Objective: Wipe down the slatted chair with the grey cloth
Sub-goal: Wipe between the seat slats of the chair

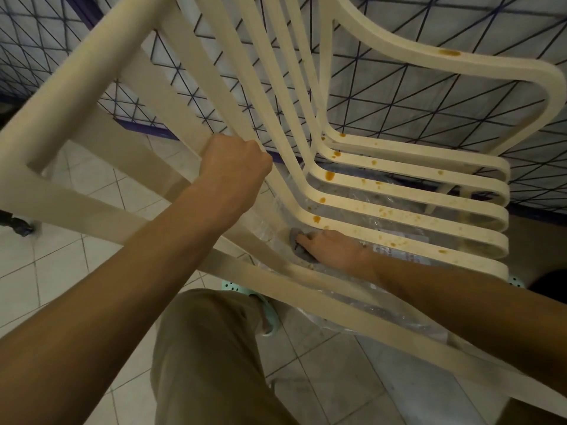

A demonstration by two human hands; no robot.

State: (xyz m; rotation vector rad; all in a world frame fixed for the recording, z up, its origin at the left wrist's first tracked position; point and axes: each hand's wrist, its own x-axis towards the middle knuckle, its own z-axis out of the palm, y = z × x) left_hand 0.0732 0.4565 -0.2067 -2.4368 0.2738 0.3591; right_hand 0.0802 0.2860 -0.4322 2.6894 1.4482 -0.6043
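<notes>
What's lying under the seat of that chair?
Through the chair slats, crumpled clear plastic shows on the tiled floor. The slats, the right hand and its grey cloth hide the rest.

Our left hand fists round a slat, arm outstretched; our right hand presses flat on the cloth.

Head camera looks steeply down, close above the chair

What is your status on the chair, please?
Left hand gripping a back slat. Right hand pressing cloth on near seat slat. Orange stains on chair slats beyond. Nothing blocking.
</notes>
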